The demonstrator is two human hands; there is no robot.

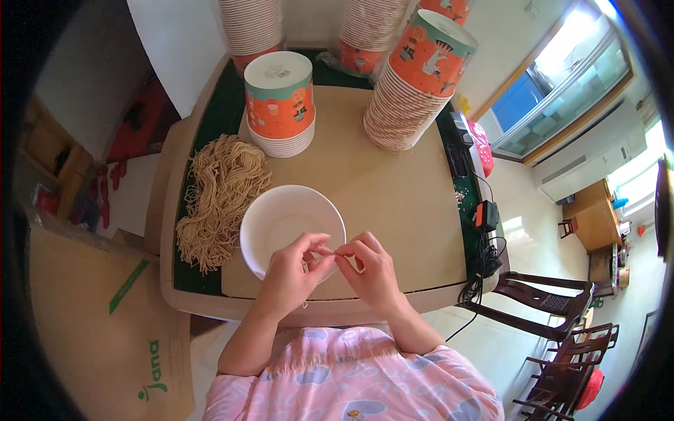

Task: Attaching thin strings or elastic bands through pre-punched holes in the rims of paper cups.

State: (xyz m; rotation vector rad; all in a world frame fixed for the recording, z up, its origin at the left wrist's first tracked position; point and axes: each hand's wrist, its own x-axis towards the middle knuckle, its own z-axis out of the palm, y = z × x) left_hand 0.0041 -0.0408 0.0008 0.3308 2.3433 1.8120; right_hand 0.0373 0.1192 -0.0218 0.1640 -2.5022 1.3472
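1. L hand (296, 272): thumb & fingertips pinched tog., no real gap, on a thin tan strand (305, 305); loose end hangs below the hand.
2. R hand (368, 265): same tight pinch, tips abt. touching L's, on the strand too; detail there v. small.
3. Strand is over the near R rim of the white tub (274, 221).
4. White tub: upright, mouth up, plain white inside; near R part hidden by hands.
5. Tan cord pile (221, 200): loose, just L of tub, on table.
6. Short stack (279, 116): orange/green tubs, nested, upside down, behind tub.
7. Taller stack (411, 98): same kind, back R, upside down, leaning.
8. Rear stacks (251, 24): nested tubs, partly out of view.
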